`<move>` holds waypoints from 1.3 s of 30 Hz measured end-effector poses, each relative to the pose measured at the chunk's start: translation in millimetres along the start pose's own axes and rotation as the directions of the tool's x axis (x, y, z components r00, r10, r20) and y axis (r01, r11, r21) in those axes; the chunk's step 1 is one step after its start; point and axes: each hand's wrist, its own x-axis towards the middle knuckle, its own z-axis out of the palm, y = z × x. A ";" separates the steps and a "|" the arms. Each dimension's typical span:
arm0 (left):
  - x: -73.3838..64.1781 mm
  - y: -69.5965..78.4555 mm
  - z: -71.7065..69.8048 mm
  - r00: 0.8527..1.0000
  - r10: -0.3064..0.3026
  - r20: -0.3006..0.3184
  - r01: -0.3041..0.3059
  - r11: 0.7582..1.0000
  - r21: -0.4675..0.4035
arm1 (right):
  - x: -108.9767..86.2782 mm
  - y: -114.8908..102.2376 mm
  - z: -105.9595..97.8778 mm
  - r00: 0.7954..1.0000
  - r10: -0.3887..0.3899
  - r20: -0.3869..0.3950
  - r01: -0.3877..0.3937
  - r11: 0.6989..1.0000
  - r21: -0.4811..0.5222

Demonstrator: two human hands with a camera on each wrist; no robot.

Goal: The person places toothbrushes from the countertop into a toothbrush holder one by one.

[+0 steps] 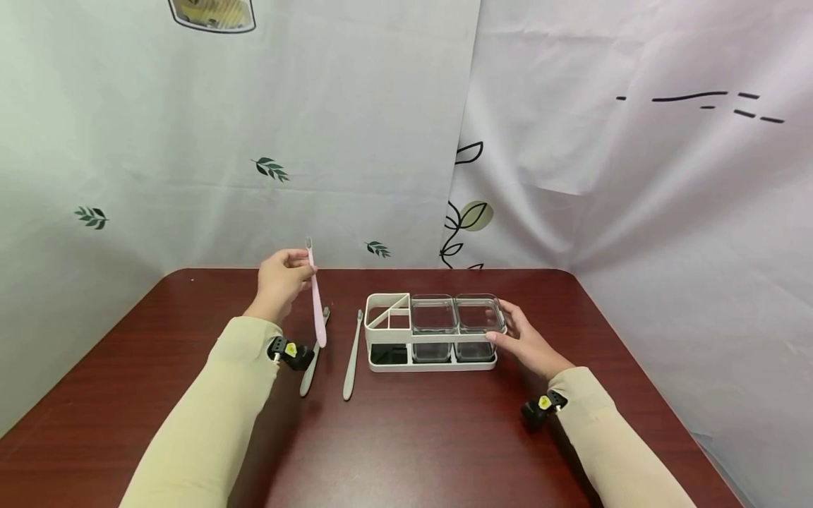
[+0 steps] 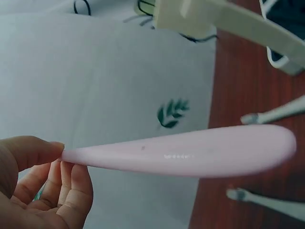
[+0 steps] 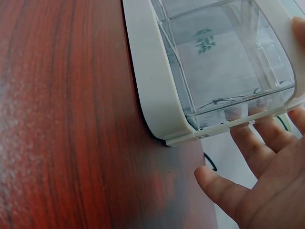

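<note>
The pink toothbrush (image 1: 319, 310) is in the air above the left half of the counter (image 1: 406, 444), towards its far edge, tilted, with its head up and the broad end of its handle down; the left hand (image 1: 279, 282) has a narrow grip on it, thumb and fingers pinching the slim part below the head; faint lettering shows on the handle in the left wrist view. Below it two pale toothbrushes lie on the counter, heads towards the far edge; the left pale toothbrush (image 1: 308, 377) lies partly behind the raised handle in the head view, and the right pale toothbrush (image 1: 352, 367) lies just beside the white holder (image 1: 389, 336). The holder stands near the far edge, its divided compartment at the left end above a dark panel (image 1: 389, 354); two clear cups (image 1: 434, 330) sit side by side in the rest of it; the right hand (image 1: 524, 346) has its grip around the holder's right end, thumb at the front and fingers behind. Pale sleeves (image 1: 235, 381) cover both arms; a white cloth (image 1: 368, 106) printed with leaves hangs beyond the counter's far edge.
</note>
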 end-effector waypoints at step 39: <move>-49.0 41.9 55.4 0.991 0.071 -0.115 -0.120 0.850 -0.513 | -0.9 0.2 2.0 1.000 -0.011 -0.007 0.011 0.999 0.041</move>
